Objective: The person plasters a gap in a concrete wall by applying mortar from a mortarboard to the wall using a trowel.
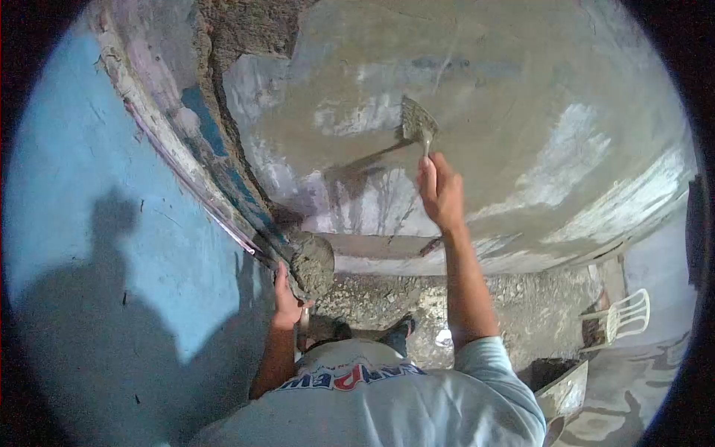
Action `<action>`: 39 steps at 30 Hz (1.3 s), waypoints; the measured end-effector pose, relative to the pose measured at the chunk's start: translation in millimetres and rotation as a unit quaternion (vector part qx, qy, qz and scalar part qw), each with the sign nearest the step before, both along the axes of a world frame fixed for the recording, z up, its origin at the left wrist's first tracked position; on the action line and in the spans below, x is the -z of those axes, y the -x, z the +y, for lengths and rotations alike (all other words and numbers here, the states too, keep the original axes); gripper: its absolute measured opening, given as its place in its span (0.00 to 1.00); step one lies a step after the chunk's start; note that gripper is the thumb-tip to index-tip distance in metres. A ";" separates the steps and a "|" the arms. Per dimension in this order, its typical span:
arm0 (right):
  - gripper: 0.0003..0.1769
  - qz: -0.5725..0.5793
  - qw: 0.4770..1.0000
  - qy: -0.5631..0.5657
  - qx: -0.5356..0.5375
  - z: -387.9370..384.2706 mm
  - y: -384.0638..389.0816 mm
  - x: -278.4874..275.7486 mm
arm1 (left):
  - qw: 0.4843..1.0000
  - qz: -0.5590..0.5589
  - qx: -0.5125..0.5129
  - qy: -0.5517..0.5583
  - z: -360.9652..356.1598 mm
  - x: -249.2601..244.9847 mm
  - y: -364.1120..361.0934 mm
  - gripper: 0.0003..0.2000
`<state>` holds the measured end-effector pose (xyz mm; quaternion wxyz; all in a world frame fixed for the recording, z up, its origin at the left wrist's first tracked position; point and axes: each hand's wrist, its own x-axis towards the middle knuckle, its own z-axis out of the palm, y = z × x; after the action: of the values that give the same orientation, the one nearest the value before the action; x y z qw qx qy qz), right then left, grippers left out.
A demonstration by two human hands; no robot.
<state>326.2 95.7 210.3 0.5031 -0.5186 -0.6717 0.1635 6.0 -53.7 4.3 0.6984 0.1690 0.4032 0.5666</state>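
My right hand is closed around the handle of a putty knife. Its broad blade, smeared with grey mortar, is against the patchy plastered wall, and its shadow falls down to the left. Lower left, my left hand grips a rounded pan carrying a heap of wet mortar. The pan is close to the corner where the plastered wall meets the blue wall. Part of my left hand's grip is hidden behind the pan and the hand itself.
A blue wall rises close on my left, with a broken, rough edge along the corner. Rubble covers the floor. To the right are a white plastic chair and a mortar-stained box-like container.
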 end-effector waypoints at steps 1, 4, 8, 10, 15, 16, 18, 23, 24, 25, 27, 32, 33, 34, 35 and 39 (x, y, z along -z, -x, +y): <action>0.18 0.055 0.997 0.027 -0.047 6.6 8.4 18.7 | 1.000 0.003 -0.010 0.008 1.5 -0.3 -1.7 0.37; 0.20 -0.116 0.986 -0.026 -0.117 30.6 37.5 122.7 | 0.986 0.090 -0.079 0.120 -6.9 -28.7 -13.2 0.36; 0.23 -0.342 0.918 0.159 -0.123 16.0 44.9 163.8 | 0.998 -0.041 -0.010 0.041 -3.5 27.4 8.3 0.42; 0.29 -0.397 0.898 0.159 -0.104 18.5 38.6 153.0 | 0.998 -0.047 -0.036 0.034 -2.7 37.9 8.5 0.42; 0.22 -0.280 0.960 0.009 -0.020 10.3 29.9 26.5 | 0.996 0.029 -0.048 0.068 -10.6 -21.6 -1.4 0.43; 0.19 -0.219 0.976 -0.008 -0.009 3.9 28.0 13.3 | 0.997 0.026 -0.037 0.058 -8.5 -0.8 2.2 0.40; 0.14 -0.140 0.990 0.001 0.031 -1.0 33.9 18.1 | 0.998 0.011 -0.058 0.032 -7.8 34.1 6.9 0.42; 0.25 -0.290 0.951 0.074 -0.071 16.7 52.5 134.3 | 0.977 0.072 -0.156 0.127 -10.7 -18.1 -10.2 0.35; 0.28 -0.346 0.923 0.138 -0.098 16.7 51.3 138.2 | 0.988 0.019 -0.104 0.111 -9.3 9.2 3.4 0.36; 0.29 -0.380 0.910 0.144 -0.089 17.3 49.4 136.1 | 0.991 0.009 -0.099 0.088 -5.2 31.6 9.1 0.37; 0.32 -0.447 0.878 0.159 -0.069 18.0 38.9 126.7 | 0.997 -0.009 -0.054 0.052 -4.4 43.5 16.5 0.39; 0.21 -0.282 0.958 0.039 0.032 -6.4 15.9 12.4 | 0.990 0.055 -0.084 0.097 -5.1 11.3 3.9 0.52; 0.19 -0.212 0.977 -0.005 0.039 -6.0 14.7 9.3 | 0.989 0.053 -0.087 0.103 -6.2 5.6 4.0 0.53; 0.19 -0.163 0.985 -0.022 0.050 -7.5 15.8 15.1 | 0.989 0.053 -0.090 0.108 -7.6 -2.8 3.5 0.53; 0.20 -0.114 0.991 -0.041 0.059 -8.3 16.2 25.3 | 0.988 0.052 -0.093 0.111 -7.6 -9.0 2.0 0.54; 0.23 0.293 0.953 -0.006 -0.078 1.6 35.2 63.9 | 0.992 -0.008 -0.101 0.078 -7.5 20.3 10.3 0.34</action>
<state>291.1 97.2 146.5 0.6665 -0.3905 -0.5343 0.3431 -4.3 -61.1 -16.0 0.6520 0.0681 0.4552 0.6025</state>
